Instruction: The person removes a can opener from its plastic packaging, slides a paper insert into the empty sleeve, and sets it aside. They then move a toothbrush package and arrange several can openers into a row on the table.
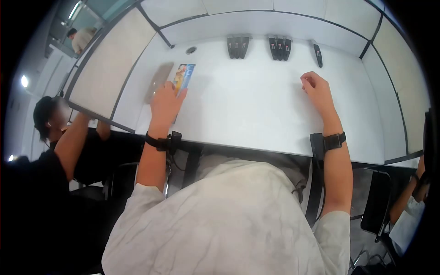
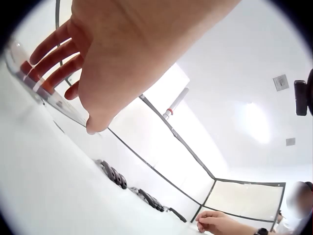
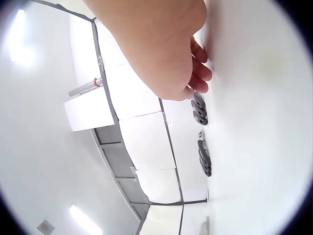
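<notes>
We see the packet point(image 1: 187, 73), blue with yellow and other colours, lying on the table point(image 1: 243, 105) at the fingers of the left hand point(image 1: 166, 101). Its long axis runs away from us, the far end pointing toward the back wall and leaning slightly right, past the fingertips; the hand hides part of the nearer stretch. Those fingers look released — spaced apart, not curled round anything — and whether they touch the packet we cannot tell. Just left of them, a brownish strip point(image 1: 160, 75) slants much the same way.

The right hand point(image 1: 317, 89) has its fingers loosely curled and holding nothing. Beyond them we find a single black tool point(image 1: 318, 56), and, farther left, a middle trio of black tools point(image 1: 279, 48) and another trio point(image 1: 238, 48).
</notes>
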`<action>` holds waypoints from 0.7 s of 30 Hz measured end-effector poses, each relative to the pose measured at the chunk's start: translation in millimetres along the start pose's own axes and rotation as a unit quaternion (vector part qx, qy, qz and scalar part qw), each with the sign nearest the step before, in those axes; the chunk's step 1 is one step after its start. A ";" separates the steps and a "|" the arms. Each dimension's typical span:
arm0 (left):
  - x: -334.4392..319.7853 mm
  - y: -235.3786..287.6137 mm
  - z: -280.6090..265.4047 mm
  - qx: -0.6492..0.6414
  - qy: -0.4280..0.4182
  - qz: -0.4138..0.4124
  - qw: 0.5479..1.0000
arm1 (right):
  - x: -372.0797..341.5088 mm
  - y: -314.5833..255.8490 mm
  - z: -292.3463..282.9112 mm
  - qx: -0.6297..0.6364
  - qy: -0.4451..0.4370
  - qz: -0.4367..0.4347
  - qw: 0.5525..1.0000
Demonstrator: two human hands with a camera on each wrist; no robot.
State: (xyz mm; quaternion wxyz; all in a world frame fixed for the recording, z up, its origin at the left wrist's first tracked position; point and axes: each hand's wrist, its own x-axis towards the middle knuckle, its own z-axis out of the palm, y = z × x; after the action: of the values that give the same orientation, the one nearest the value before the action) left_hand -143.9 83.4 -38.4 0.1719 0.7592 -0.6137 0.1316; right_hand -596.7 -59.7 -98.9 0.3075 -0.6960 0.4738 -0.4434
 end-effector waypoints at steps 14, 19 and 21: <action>-26.8 -27.2 -31.0 -0.086 -0.168 -0.092 0.978 | 7.2 -25.6 -96.8 0.805 -0.018 -0.072 0.588; -36.7 -104.3 -15.4 -0.180 -0.028 -0.099 0.978 | -3.8 -4.9 -187.8 0.811 -0.086 -0.149 0.560; -43.9 -129.9 -9.6 -0.192 0.074 -0.076 0.976 | -3.8 13.4 -197.3 0.816 -0.103 -0.155 0.547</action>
State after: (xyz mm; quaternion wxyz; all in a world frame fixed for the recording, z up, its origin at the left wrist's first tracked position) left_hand -26.1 150.8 -60.6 0.3686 0.7450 -0.5534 0.0534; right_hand -781.8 -62.5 -29.1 0.7165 -0.2488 -0.2425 -0.6049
